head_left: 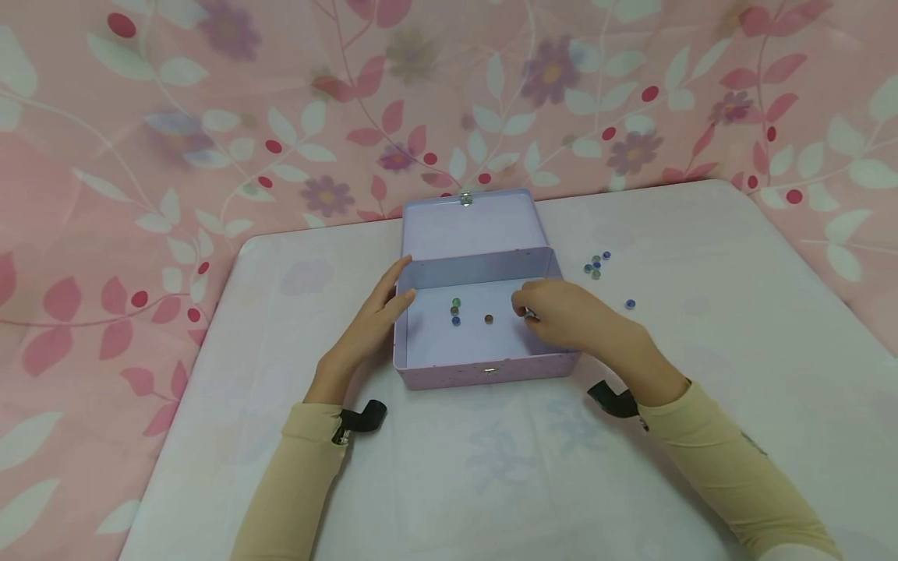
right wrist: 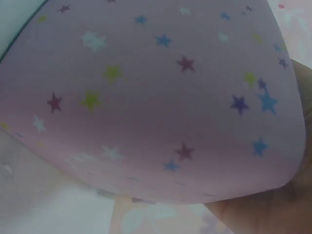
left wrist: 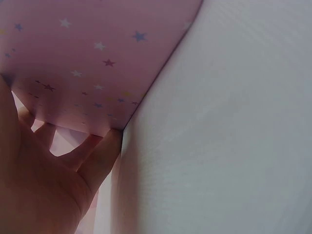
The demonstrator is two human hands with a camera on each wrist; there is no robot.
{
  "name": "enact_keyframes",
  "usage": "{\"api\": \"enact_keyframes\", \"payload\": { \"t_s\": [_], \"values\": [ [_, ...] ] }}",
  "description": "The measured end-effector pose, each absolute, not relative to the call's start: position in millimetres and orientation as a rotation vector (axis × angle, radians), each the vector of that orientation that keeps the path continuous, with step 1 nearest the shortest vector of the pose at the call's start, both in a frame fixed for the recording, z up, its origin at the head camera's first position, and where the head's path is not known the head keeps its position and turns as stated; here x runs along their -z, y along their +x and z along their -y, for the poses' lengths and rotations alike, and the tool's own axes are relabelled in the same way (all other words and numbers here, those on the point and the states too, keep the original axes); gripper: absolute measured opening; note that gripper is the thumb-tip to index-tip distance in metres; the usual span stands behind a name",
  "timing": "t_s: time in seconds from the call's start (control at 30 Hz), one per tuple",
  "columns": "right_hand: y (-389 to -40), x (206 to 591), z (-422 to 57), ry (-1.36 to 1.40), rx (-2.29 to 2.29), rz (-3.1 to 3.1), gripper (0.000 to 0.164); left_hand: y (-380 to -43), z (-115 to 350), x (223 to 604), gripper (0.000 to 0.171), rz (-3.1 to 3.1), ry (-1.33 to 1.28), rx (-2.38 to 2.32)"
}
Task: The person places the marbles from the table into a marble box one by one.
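Note:
A lilac tin box [head_left: 449,377] stands on the table with its hinged lid [head_left: 473,226] raised at the back. My left hand [head_left: 365,331] rests along the box's left side, its fingers extended; in the left wrist view, the fingers [left wrist: 100,163] touch the star-printed outer wall. My right hand [head_left: 561,312] reaches over the right wall with curled fingers, and a small glassy marble [head_left: 531,314] shows partly at the fingertips. Inside the box lie a green marble [head_left: 456,301], a blue marble [head_left: 456,321], a brown marble [head_left: 489,319] and a darker one between the first two.
On the table right of the box sits a cluster of several blue and greenish marbles [head_left: 596,266]. A single blue marble [head_left: 630,304] lies nearer the right forearm. Behind the white-covered table [head_left: 449,483] hangs a pink floral cloth [head_left: 281,101].

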State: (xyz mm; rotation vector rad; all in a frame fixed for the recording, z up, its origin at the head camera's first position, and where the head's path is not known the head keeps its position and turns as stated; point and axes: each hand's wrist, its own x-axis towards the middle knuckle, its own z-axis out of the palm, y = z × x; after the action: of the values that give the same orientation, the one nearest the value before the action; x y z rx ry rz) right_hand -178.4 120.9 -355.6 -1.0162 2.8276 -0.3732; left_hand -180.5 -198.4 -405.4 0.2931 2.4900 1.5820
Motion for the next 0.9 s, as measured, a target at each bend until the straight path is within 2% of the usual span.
{"api": "enact_keyframes", "payload": {
  "t_s": [0.23, 0.9],
  "values": [
    [-175.9, 362.1, -119.1, -1.01, 0.327, -2.845, 0.011, -168.8, 192.0, 382.9, 0.062, -2.481, 0.295, -1.564],
    [-176.5, 357.7, -119.2, -0.964, 0.389, -2.842, 0.015, -168.1, 192.1, 382.8, 0.062, -2.488, 0.305, -1.573]
  ]
}}
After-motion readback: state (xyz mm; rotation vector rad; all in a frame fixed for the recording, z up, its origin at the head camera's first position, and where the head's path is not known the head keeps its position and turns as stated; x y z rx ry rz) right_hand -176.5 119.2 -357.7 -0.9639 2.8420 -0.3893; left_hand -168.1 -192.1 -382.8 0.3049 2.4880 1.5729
